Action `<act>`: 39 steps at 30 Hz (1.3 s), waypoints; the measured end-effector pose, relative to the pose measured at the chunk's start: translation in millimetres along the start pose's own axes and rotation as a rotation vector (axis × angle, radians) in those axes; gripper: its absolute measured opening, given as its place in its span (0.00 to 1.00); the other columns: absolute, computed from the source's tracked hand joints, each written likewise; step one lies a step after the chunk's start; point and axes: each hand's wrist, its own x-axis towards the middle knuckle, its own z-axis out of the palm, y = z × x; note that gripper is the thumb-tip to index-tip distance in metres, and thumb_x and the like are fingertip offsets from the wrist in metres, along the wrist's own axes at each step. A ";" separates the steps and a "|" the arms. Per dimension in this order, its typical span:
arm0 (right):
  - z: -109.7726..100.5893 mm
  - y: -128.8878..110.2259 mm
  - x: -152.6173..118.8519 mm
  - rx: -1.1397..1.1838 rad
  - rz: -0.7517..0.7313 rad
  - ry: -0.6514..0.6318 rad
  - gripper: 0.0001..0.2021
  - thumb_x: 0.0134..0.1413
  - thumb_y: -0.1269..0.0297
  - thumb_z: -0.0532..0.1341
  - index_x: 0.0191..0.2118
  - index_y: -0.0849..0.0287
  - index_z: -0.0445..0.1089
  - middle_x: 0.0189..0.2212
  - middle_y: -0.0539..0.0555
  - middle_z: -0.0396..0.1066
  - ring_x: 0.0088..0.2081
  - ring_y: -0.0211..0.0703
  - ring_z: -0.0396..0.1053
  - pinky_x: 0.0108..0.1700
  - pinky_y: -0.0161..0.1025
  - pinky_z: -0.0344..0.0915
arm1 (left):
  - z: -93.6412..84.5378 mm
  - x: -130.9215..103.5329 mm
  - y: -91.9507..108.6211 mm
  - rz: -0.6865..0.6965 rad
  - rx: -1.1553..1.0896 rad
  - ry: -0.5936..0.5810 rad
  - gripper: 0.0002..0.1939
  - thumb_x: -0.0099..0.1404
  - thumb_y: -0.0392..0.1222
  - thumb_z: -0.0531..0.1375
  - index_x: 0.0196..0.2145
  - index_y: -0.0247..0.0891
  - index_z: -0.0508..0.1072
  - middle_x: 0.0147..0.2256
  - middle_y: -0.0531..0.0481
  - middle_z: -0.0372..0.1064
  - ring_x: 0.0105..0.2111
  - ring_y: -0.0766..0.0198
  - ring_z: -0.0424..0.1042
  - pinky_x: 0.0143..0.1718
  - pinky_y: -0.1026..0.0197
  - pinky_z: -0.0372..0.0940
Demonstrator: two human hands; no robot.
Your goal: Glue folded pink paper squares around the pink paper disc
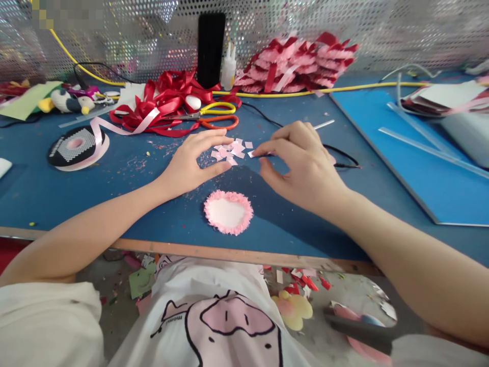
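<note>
Blue table [171,224]; left hand [193,160] cupped, right hand [307,163] arched beside pink pieces [237,149]

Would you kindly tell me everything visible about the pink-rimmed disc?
The disc is roundish, with a ragged, fluffy-looking pink rim around a smooth-looking white middle, material unclear. It lies flat on the blue table, near the front edge. Neither the left hand nor the right hand touches it.

a perforated metal panel [153,35] stands behind the blue table [171,219]; grey floor [116,318] below.
</note>
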 end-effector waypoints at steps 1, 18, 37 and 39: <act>-0.5 -3.8 0.5 0.029 0.006 0.004 0.08 0.70 0.62 0.60 0.44 0.49 0.78 0.41 0.57 0.76 0.45 0.51 0.74 0.50 0.55 0.73 | 0.2 -0.3 1.6 0.019 -0.017 0.011 0.30 0.73 0.66 0.64 0.62 0.44 0.77 0.69 0.42 0.72 0.69 0.51 0.71 0.74 0.45 0.63; -4.5 -30.2 -2.9 0.489 0.178 -0.063 0.04 0.64 0.56 0.70 0.38 0.43 0.84 0.34 0.50 0.78 0.46 0.49 0.73 0.56 0.56 0.73 | 6.6 -1.1 6.6 0.120 -0.130 -0.007 0.29 0.69 0.68 0.67 0.60 0.51 0.80 0.69 0.43 0.71 0.65 0.48 0.75 0.70 0.40 0.68; -1.3 -28.9 -4.9 0.295 0.241 0.159 0.06 0.65 0.57 0.69 0.36 0.47 0.81 0.34 0.49 0.79 0.43 0.51 0.75 0.56 0.61 0.69 | 7.3 -3.7 13.3 0.119 -0.236 0.011 0.23 0.70 0.62 0.69 0.58 0.54 0.82 0.67 0.45 0.73 0.65 0.50 0.75 0.68 0.42 0.71; -3.3 -30.9 -4.9 0.247 0.227 0.176 0.03 0.65 0.56 0.70 0.39 0.44 0.82 0.34 0.50 0.79 0.45 0.53 0.76 0.55 0.61 0.70 | 7.7 -4.1 14.5 0.087 -0.258 -0.009 0.23 0.70 0.63 0.68 0.58 0.55 0.82 0.68 0.46 0.73 0.65 0.50 0.75 0.68 0.40 0.71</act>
